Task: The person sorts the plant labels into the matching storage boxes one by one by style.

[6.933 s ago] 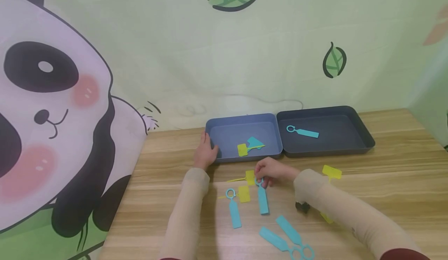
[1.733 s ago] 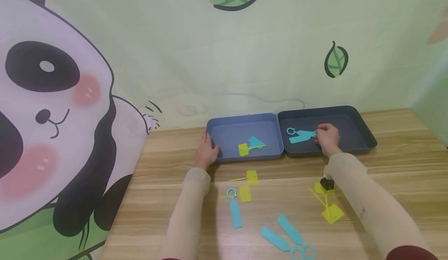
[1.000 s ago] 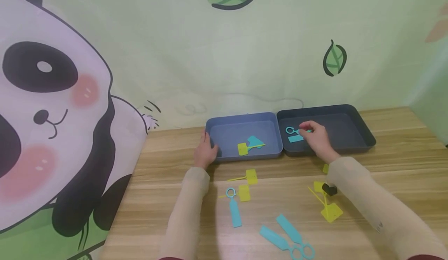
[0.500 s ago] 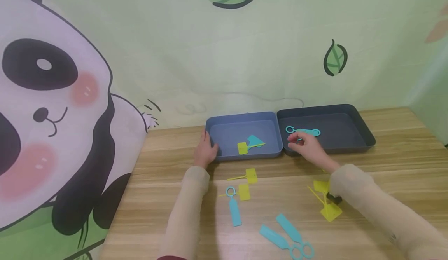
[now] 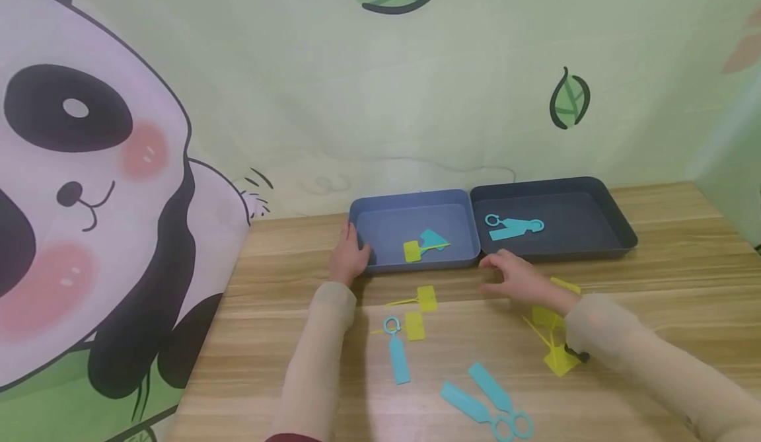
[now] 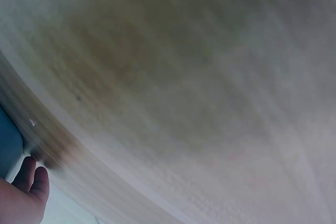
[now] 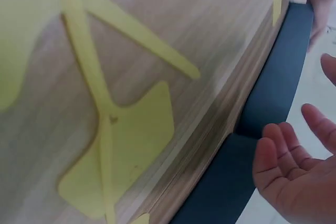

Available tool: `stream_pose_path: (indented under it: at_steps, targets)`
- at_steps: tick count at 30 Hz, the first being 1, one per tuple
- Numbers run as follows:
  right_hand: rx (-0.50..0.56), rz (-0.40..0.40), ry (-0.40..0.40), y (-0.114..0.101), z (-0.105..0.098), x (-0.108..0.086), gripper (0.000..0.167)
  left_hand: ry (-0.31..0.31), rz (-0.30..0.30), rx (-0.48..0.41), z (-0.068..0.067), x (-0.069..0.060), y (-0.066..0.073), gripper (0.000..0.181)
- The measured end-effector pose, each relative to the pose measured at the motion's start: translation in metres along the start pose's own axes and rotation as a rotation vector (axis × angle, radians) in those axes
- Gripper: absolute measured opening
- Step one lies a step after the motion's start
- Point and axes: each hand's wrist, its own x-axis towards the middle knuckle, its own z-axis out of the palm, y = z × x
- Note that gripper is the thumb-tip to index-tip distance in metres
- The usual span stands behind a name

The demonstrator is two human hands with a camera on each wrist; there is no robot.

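Observation:
My left hand (image 5: 349, 257) rests against the left side of the blue tray (image 5: 380, 268), its fingers straight along the wall and its thumb by the front corner. Just in front of the dark tray (image 5: 571, 254) hovers my right hand (image 5: 520, 278), fingers spread and holding nothing. Two overlapping teal ring-ended tags (image 5: 508, 232) lie at the left of the dark tray. In the blue tray, a yellow tag (image 5: 412, 252) lies across a teal piece (image 5: 436, 239). Several yellow tags (image 7: 137, 145) fill the right wrist view, under my right wrist.
The trays stand side by side against the printed wall cloth. On the wooden table lie two yellow tags (image 5: 427, 298), a teal tag (image 5: 399, 359) and two crossed teal tags (image 5: 466, 402). More yellow tags (image 5: 561, 361) are partly hidden by the right sleeve.
My right hand has picked a teal tag off the table, laid it in the dark tray beside another and let go. It has since drawn back toward me. My left hand has stayed put.

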Motion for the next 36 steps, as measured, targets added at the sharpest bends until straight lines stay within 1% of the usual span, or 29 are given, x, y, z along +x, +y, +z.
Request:
stream_pose_path:
  at_steps: [2, 4, 8, 14, 19, 24, 26, 30, 36]
  targets:
    - [-0.060, 0.039, -0.037, -0.005, 0.002, -0.003, 0.041, -0.002, 0.001, -0.001, 0.000, 0.000, 0.000, 0.067]
    - [-0.105, 0.058, -0.068, -0.010, 0.004, -0.006, 0.041, -0.002, 0.002, -0.001, 0.000, 0.001, 0.000, 0.067]
    - [-0.151, 0.067, -0.103, -0.016, 0.011, -0.012, 0.041, -0.001, 0.002, 0.001, 0.000, 0.001, 0.000, 0.067]
    - [-0.169, 0.048, -0.134, -0.021, 0.022, -0.020, 0.037, 0.006, 0.010, 0.002, 0.000, 0.000, -0.001, 0.067]
    - [-0.188, 0.074, -0.169, -0.028, 0.027, -0.026, 0.031, 0.009, 0.009, 0.003, 0.001, 0.000, -0.001, 0.067]
    - [-0.148, 0.090, -0.240, -0.034, 0.032, -0.032, 0.021, 0.007, 0.003, 0.000, 0.000, 0.000, 0.000, 0.067]
    - [-0.142, 0.098, -0.274, -0.035, 0.035, -0.035, 0.022, 0.007, 0.002, 0.002, 0.000, 0.000, 0.000, 0.067]
    - [-0.172, 0.104, -0.337, -0.039, 0.041, -0.041, 0.026, 0.000, 0.000, 0.005, 0.000, 0.000, 0.000, 0.068]
    - [-0.169, 0.106, -0.373, -0.045, 0.046, -0.050, 0.029, 0.002, 0.001, 0.003, 0.000, 0.000, 0.000, 0.068]
